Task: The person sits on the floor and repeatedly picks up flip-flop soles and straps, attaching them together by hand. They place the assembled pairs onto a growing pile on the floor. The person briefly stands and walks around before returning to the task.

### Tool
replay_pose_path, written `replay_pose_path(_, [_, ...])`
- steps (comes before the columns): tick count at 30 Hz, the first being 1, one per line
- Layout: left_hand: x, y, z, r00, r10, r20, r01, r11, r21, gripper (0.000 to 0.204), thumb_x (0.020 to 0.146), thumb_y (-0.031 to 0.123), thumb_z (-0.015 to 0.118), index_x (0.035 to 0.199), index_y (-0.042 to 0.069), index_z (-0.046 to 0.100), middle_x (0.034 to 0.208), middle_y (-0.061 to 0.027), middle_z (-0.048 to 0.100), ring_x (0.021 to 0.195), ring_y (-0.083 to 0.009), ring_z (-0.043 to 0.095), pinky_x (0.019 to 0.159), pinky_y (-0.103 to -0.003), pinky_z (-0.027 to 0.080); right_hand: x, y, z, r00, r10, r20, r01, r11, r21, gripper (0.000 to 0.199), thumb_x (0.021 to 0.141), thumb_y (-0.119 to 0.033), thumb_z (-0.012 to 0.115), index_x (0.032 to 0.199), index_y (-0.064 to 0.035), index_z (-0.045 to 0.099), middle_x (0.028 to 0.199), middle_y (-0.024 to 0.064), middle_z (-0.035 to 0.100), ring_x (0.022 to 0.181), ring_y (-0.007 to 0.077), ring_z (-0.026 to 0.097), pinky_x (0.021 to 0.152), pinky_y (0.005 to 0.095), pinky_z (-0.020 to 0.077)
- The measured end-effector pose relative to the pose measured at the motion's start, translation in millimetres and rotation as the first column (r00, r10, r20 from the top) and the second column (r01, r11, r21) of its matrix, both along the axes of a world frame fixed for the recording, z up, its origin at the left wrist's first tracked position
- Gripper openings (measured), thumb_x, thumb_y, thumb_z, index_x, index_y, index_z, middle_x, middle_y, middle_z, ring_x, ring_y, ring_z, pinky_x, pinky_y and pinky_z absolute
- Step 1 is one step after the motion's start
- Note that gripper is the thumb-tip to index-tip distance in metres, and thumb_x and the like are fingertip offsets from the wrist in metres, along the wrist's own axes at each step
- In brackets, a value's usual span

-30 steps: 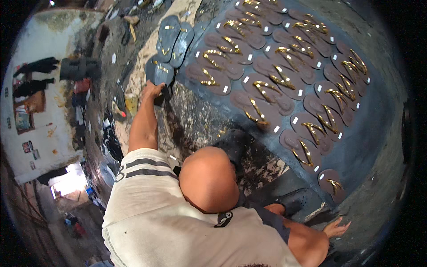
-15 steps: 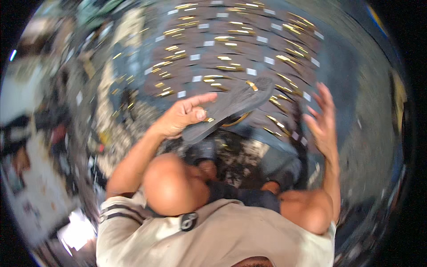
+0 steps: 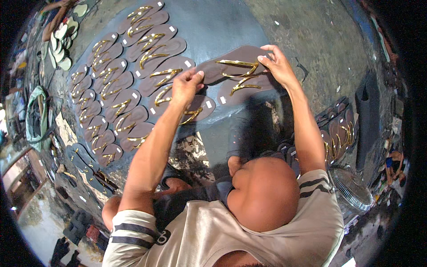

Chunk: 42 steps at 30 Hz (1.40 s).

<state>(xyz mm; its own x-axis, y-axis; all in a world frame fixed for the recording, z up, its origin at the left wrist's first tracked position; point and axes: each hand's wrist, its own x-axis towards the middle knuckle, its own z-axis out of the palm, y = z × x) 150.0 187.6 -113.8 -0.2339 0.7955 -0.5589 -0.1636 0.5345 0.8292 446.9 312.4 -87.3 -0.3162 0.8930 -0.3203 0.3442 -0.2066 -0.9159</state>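
Note:
Both my hands are on one brown flip-flop [image 3: 227, 58] with shiny gold straps, held above a blue-grey sheet [image 3: 218, 26]. My left hand [image 3: 187, 86] pinches its left end between thumb and fingers. At the other end, my right hand [image 3: 276, 66] grips the edge with the thumb on top and the fingers curled past the rim. Just below it a second gold-strapped flip-flop [image 3: 262, 84] lies on the sheet, partly overlapped in view. Next to my left wrist is another flip-flop [image 3: 207, 100], partly covered by the forearm.
Rows of similar flip-flops [image 3: 120, 107] with white tags cover the sheet's left side. More sandals [image 3: 340, 133] lie by my right forearm, near a round fan [image 3: 352, 189]. Pale soles [image 3: 62, 42] are piled at the far left, close to another person's arm [image 3: 55, 22].
The view has swung, so the rows now sit to the left. My right hand, free and spread before, now grips a flip-flop together with the left, farther out over the sheet.

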Motion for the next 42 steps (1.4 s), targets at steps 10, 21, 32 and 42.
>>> replay_pose_path(10, [24.2,7.9,-9.4,0.852,-0.220,-0.476,0.141,0.971,-0.195,0.036,0.080,0.029,0.076,0.097,-0.001,0.068,0.082,-0.0087,0.071,0.071,-0.0149,0.066,0.068,-0.028,0.051,27.5,10.9,-61.8,0.943,0.091,0.319,-0.143,0.979,0.143,0.043,0.081,-0.020,0.070,0.123,-0.0164,0.062,0.102,0.0110,0.056,0.093,0.0229,0.052,0.081,0.0361,0.0453])
replay_pose_path(21, [48.5,28.0,18.7,0.401,-0.448,-0.799,0.651,0.753,-0.096,0.049,0.085,0.024,0.067,0.126,0.003,0.051,0.132,-0.0231,0.051,0.122,-0.0352,0.049,0.099,-0.045,0.042,18.7,22.1,-46.4,0.772,0.018,0.635,-0.487,0.658,0.574,0.055,0.085,-0.027,0.066,0.134,-0.0072,0.048,0.129,0.0214,0.050,0.124,0.0388,0.044,0.105,0.0448,0.0355])
replay_pose_path(32, [-205.3,-5.9,91.9,0.406,-0.435,-0.804,0.533,0.827,-0.178,0.051,0.089,0.047,0.057,0.126,0.011,0.059,0.120,-0.0156,0.063,0.108,-0.0349,0.061,0.094,-0.043,0.048,39.5,-20.3,-52.2,0.673,0.066,0.737,-0.482,0.795,0.369,0.062,0.103,-0.045,0.031,0.152,-0.0089,0.021,0.156,0.0246,0.014,0.145,0.0389,0.013,0.116,0.0469,0.0144])
replay_pose_path(42, [-432.2,-408.6,0.2,0.380,0.180,-0.907,-0.822,0.516,-0.241,0.058,0.081,0.041,0.067,0.127,0.008,0.057,0.129,-0.0205,0.056,0.121,-0.0366,0.052,0.102,-0.045,0.041,81.2,-44.7,-17.2,0.754,-0.043,0.656,-0.336,0.833,0.440,0.044,0.098,-0.023,0.054,0.134,-0.0004,0.045,0.126,0.0204,0.050,0.113,0.0344,0.052,0.098,0.0432,0.0422])
